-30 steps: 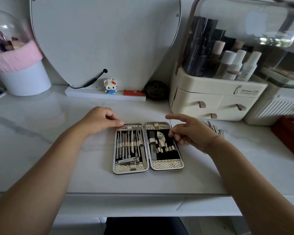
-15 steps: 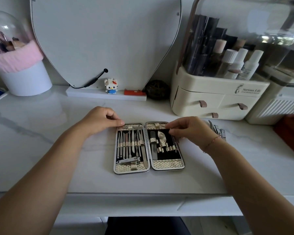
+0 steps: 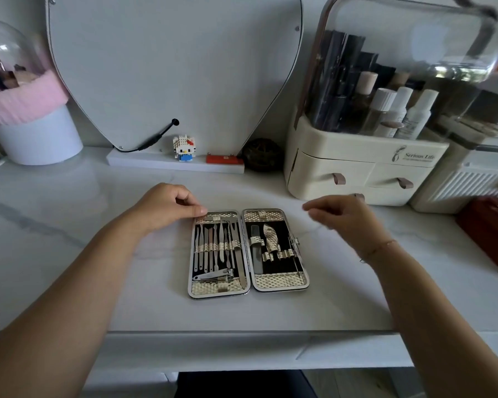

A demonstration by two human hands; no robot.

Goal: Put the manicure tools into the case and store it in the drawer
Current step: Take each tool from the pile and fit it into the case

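The manicure case (image 3: pixel 281 282) lies open and flat on the white marble table, its two halves side by side. Several steel tools (image 3: pixel 216 248) sit under the straps of the left half, with a nail clipper (image 3: pixel 216 275) at the bottom. The right half holds a file (image 3: pixel 256 251) and a thin tool (image 3: pixel 295 254) along its right edge. My left hand (image 3: pixel 164 206) is curled at the case's upper left corner, thumb tip on the rim. My right hand (image 3: pixel 345 219) hovers blurred to the right of the case, with nothing visible in it.
A cream cosmetics organizer (image 3: pixel 362 156) with two small drawers (image 3: pixel 328 179) stands at the back right, bottles under its clear lid. A mirror base with a small toy figure (image 3: pixel 184 147) sits behind the case. A pink-rimmed white tub (image 3: pixel 38 136) is at the back left.
My right hand has left the right half of the case and swung up and to the right, covering the loose tools that lay there. The left hand and case stayed put.
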